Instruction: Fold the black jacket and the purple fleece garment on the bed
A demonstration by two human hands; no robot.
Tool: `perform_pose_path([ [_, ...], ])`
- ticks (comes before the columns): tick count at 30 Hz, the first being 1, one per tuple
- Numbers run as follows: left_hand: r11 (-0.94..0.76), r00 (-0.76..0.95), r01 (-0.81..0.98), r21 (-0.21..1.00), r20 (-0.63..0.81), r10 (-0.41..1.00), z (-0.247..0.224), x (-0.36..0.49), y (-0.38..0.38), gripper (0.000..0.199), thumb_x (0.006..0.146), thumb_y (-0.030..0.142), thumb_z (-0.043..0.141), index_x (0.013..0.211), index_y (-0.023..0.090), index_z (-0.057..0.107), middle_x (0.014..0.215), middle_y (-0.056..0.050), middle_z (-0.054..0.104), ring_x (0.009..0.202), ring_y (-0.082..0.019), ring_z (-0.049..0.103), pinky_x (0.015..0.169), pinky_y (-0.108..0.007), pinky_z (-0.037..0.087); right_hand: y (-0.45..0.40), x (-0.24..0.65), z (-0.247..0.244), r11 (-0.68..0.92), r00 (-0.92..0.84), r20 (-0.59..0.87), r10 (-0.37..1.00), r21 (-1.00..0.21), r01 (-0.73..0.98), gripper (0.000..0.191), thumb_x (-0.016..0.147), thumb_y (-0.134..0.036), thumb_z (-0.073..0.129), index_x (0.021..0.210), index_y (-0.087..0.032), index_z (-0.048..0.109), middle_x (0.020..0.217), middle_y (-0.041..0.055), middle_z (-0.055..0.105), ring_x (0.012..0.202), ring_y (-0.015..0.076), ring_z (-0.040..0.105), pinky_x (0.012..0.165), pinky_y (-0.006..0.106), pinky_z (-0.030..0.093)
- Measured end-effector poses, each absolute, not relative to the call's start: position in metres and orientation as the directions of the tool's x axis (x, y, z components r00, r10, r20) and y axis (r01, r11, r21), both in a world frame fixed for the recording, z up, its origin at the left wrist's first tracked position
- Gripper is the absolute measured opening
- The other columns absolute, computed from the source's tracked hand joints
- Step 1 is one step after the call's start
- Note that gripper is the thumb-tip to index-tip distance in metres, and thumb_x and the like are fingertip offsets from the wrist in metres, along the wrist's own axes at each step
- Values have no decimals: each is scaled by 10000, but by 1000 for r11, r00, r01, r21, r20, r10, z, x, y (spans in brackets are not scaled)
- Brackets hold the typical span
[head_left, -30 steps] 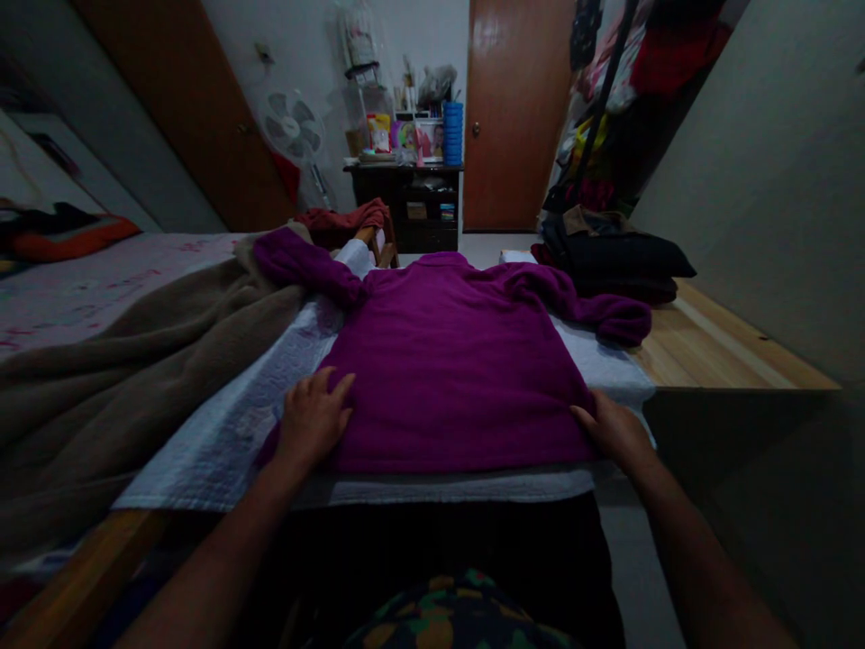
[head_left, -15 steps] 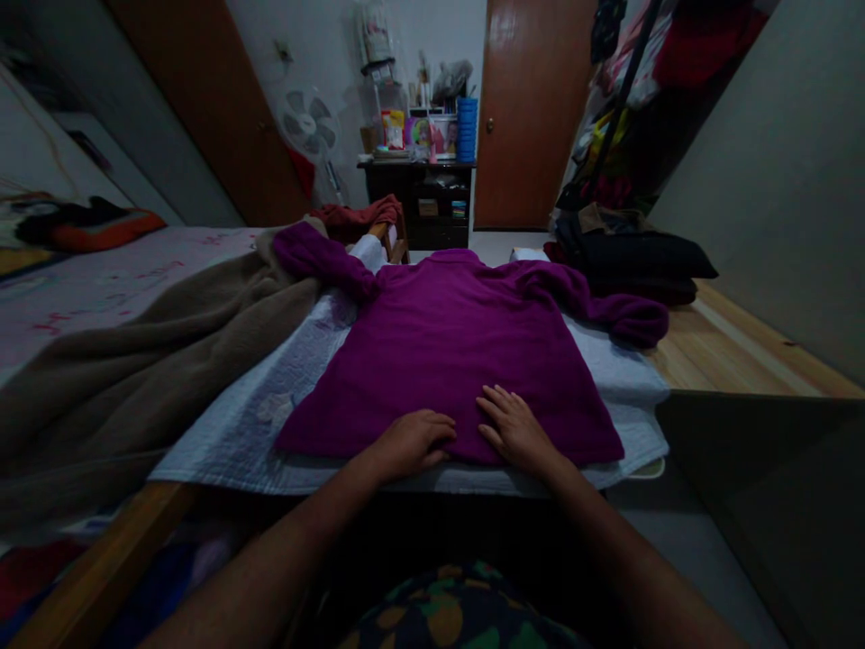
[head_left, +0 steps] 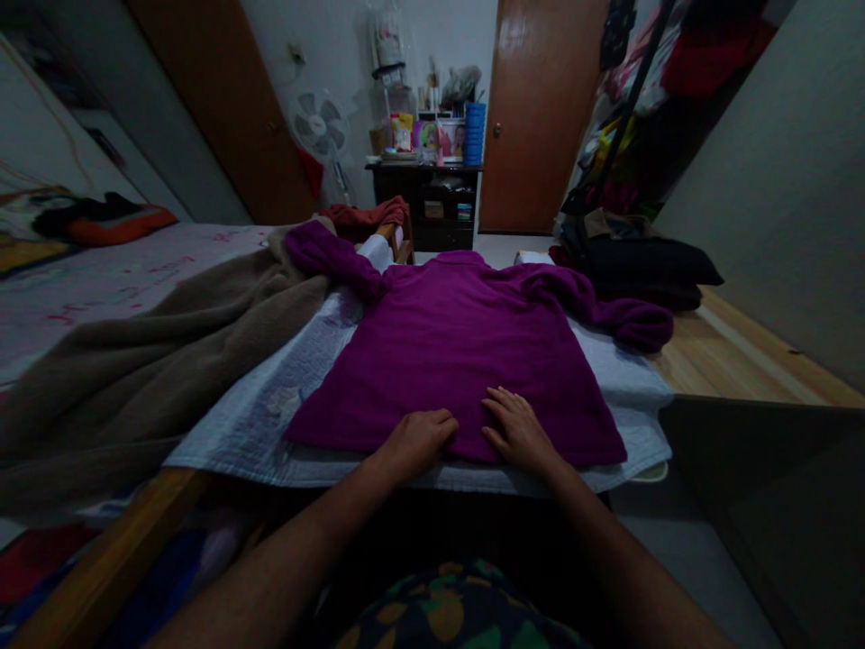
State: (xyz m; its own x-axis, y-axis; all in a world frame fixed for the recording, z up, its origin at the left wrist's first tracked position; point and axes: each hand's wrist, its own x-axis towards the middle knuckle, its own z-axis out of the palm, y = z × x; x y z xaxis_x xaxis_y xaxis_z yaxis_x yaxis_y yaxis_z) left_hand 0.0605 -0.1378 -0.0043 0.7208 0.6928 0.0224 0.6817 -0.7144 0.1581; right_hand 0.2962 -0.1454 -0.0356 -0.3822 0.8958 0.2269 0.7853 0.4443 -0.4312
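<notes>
A purple long-sleeved garment (head_left: 466, 351) lies spread out on a light blue quilted cloth (head_left: 270, 451), its collar at the far end and its sleeves out to both sides. Near the middle of its bottom hem, my left hand (head_left: 423, 440) rests with the fingers curled and pressed together on the fabric; whether it pinches any is hidden. Just right of it, my right hand (head_left: 517, 428) lies on the garment with its fingers spread.
A brown blanket (head_left: 176, 351) covers the bed edge at left. Dark folded clothes (head_left: 635, 257) are stacked on a wooden surface (head_left: 730, 351) at right. A fan (head_left: 321, 126) and a dark cabinet (head_left: 429, 207) stand at the back.
My left hand's fingers have drawn closer together at the hem. My right hand stays spread in about the same place. The whole view has shifted slightly.
</notes>
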Motion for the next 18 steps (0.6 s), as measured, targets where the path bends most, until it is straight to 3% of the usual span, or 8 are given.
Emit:
perform_pose_path([
  [5,-743,742,661,105,58,668,-11,59,-141,118,896,119,508,970,206,539,886,-14,585,821,-164,610,722,-264,481,-161,286,-27,567,-533,241,811,-546,617,361,778,-385,700,1094,-229,623,1370,103,513,1322,274,396,1096,494,314],
  [9,-765,750,636,107,150,644,-17,53,-149,177,906,103,479,1047,193,541,1123,-53,583,833,-142,627,722,-262,506,-161,282,-30,571,-536,242,808,-543,616,201,793,-289,689,977,-229,632,1322,79,546,1273,255,441,1090,492,308],
  [11,-808,774,581,96,243,585,-19,49,-154,148,915,140,488,1014,198,581,1232,-66,556,965,-158,621,818,-282,509,-157,282,-34,529,-483,252,838,-589,611,98,840,-241,628,937,-230,628,1255,67,587,1210,219,498,1050,443,365],
  [14,-865,803,502,14,364,472,-21,44,-160,117,911,209,534,964,226,636,1324,-62,536,1238,-228,493,1062,-424,389,-152,283,-39,480,-415,265,870,-648,592,71,867,-227,588,929,-226,621,1183,66,616,1144,203,543,999,408,414],
  [18,-835,794,543,-92,380,474,-26,42,-163,149,900,240,566,1016,244,659,1408,-67,504,1319,-244,415,1139,-527,259,-152,284,-43,483,-407,279,870,-646,591,86,851,-225,602,931,-229,633,1176,69,616,1136,212,549,990,418,424],
])
